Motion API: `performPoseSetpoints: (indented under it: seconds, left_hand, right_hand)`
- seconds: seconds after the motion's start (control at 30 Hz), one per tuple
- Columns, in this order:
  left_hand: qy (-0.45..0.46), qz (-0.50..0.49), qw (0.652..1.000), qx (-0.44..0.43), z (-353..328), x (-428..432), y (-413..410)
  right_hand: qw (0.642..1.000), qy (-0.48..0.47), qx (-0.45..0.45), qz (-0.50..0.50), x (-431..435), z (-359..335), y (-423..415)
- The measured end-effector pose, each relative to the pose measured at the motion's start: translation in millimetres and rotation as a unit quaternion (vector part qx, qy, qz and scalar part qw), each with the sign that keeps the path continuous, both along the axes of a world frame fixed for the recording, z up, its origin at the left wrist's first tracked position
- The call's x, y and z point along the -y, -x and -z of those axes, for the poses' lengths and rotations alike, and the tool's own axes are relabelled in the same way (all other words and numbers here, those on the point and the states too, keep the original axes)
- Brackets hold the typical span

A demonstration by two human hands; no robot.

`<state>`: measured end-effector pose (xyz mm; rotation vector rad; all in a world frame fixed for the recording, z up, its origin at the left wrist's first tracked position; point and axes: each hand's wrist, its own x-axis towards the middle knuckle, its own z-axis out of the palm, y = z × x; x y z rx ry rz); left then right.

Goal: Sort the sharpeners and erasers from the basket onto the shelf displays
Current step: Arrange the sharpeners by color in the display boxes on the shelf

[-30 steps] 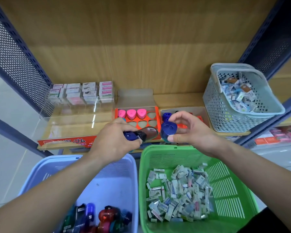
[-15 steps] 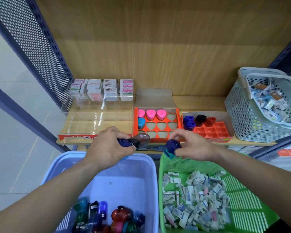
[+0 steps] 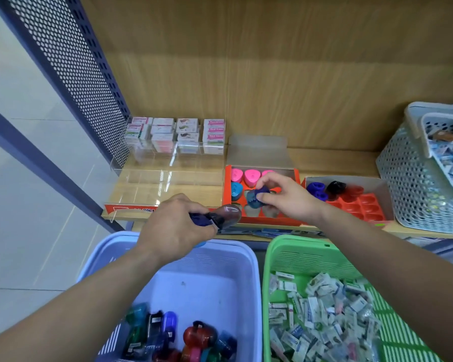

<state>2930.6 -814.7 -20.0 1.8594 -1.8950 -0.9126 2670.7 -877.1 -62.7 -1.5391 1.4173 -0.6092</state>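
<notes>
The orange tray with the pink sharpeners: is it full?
Partly filled. The orange tray holds pink sharpeners in its back row and a teal sharpener below; front slots lie bare.

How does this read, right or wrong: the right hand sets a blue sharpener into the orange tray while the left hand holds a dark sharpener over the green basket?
One thing is wrong: the head view shows the left hand holding its dark sharpener over the lavender basket, not the green basket. The right hand does set a blue sharpener into the orange tray.
</notes>
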Motion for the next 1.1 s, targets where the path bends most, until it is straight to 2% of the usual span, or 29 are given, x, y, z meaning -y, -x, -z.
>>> performPoseSetpoints:
  seconds: [0.17, 0.4, 0.57, 0.77, 0.93, 1.1]
  left_hand:
    - [-0.002, -0.022, 1.000, 0.020, 0, 2, -13]
    - [-0.001, -0.025, 1.000, 0.019, 0, 1, -23]
    - [0.003, -0.034, 0.999, 0.021, 1, 1, -27]
    - [0.007, -0.030, 0.999, 0.022, -4, -3, -27]
    - [-0.002, -0.027, 0.999, 0.029, -3, -7, -30]
    - [0.001, -0.031, 0.999, 0.036, -3, -5, -31]
  right_hand:
    - [0.994, 0.047, -0.083, -0.048, 13, 35, -28]
    - [0.993, 0.063, -0.097, 0.004, 8, 55, -41]
    - [0.995, 0.061, -0.085, -0.005, 7, 59, -44]
    - [0.990, 0.072, -0.118, 0.009, 10, 62, -42]
    - [0.982, 0.093, -0.164, -0.019, 12, 68, -49]
    - [0.984, 0.068, -0.164, -0.014, 7, 51, -44]
